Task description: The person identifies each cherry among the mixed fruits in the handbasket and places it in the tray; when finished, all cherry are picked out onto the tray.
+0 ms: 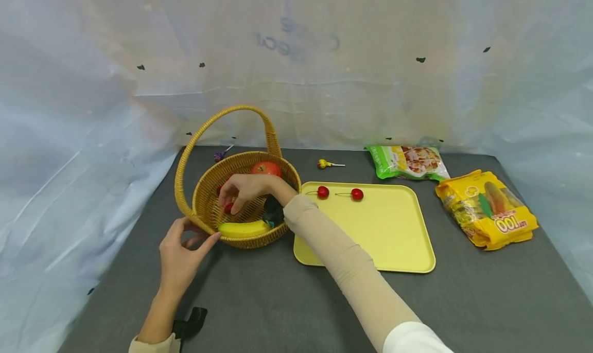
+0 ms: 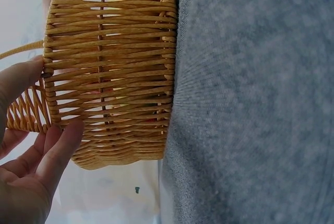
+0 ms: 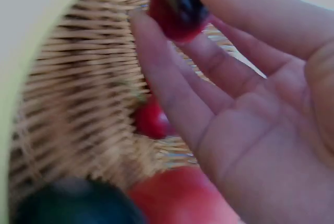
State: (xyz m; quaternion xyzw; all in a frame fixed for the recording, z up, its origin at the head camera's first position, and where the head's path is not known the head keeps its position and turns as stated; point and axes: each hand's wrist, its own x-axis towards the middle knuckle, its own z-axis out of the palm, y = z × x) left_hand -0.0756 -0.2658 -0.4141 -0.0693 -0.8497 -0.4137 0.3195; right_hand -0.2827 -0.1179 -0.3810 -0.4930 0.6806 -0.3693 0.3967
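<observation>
My left hand (image 1: 180, 252) grips the near left rim of a wicker basket (image 1: 243, 244) at the foot of its handle, thumb on one side and fingers on the other. Inside the basket, my right hand (image 1: 247, 188) pinches a dark red cherry (image 3: 175, 18) between thumb and fingers. Below that hand in the right wrist view lie another small red fruit (image 3: 151, 119), a large red apple (image 3: 182, 195) and a dark green round thing (image 3: 78, 203). A banana (image 1: 243, 229) lies along the basket's near side. The right forearm crosses over the tray.
A yellow tray (image 1: 384, 229) right of the basket bears two stemmed cherries (image 1: 356, 194). Behind are a yellow lollipop (image 1: 323, 163) and a purple lollipop (image 1: 219, 156). A green food packet (image 1: 407, 161) and a yellow snack bag (image 1: 486, 209) lie at the right.
</observation>
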